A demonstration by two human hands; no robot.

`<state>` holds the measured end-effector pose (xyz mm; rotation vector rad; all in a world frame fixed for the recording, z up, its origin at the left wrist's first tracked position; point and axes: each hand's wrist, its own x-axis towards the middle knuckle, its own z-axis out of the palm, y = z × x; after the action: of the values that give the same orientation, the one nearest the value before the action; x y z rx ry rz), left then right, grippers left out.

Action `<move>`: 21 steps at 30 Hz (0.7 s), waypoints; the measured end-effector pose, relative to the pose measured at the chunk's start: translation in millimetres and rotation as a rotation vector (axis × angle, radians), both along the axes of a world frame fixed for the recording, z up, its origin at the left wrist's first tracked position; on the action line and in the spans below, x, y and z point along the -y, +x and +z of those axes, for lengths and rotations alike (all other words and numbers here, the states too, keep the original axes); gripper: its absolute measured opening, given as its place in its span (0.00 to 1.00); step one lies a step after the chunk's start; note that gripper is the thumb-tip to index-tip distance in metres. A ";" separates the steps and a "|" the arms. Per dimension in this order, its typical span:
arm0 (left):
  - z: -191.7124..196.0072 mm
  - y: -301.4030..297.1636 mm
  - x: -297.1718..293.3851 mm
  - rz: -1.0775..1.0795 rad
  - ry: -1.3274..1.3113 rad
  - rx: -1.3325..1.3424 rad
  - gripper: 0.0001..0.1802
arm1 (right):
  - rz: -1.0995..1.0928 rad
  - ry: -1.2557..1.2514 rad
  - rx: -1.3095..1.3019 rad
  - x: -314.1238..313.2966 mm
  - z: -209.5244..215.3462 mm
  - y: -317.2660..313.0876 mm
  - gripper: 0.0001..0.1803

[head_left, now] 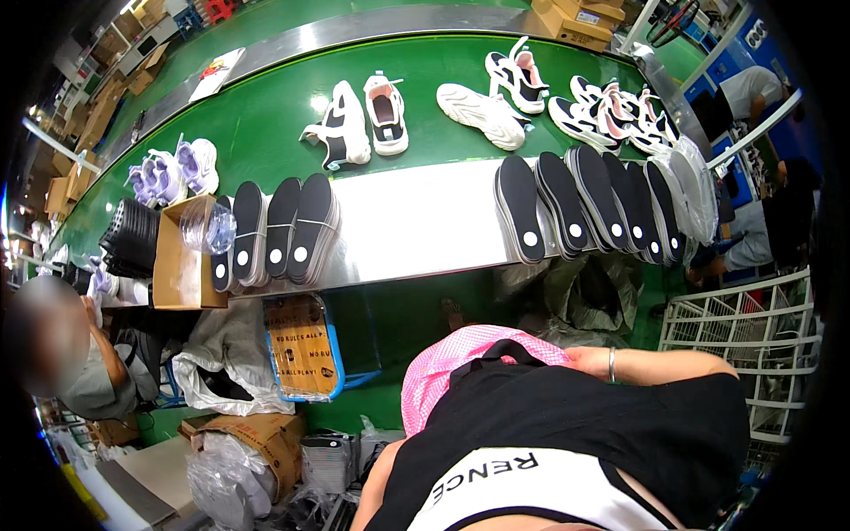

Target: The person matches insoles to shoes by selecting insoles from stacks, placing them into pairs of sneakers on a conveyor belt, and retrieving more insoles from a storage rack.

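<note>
At my waist a pink checked cloth [434,372] bunches over the front of my black shirt [567,425]. My right hand [588,360], with a bracelet at the wrist, is closed at the right edge of this cloth; the fingertips are partly hidden. Of my left arm only a bit of skin shows at the lower edge, and the left hand is out of sight. Ahead of me on the metal-edged bench lie black insoles [549,203] in stacks on the right and banded insole bundles [310,230] on the left.
White-and-black sneakers [345,124] and lilac sneakers [197,166] stand on the green bench top [266,133]. A cardboard box [181,274] sits at its left end. Below are a blue-framed stool [305,350] and sacks [230,354]. A white wire rack [753,327] stands right; co-workers are at both sides.
</note>
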<state>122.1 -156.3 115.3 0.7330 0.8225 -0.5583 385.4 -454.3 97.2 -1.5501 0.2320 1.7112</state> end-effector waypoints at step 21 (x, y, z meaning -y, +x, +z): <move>-13.7 382.7 -274.5 -0.021 0.989 0.221 0.19 | 0.037 -0.323 1.516 -166.2 -62.7 419.0 0.29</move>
<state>504.8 118.2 101.6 1.6729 0.8648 -0.0422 804.3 -288.1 34.5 -2.6171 -0.3257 0.1565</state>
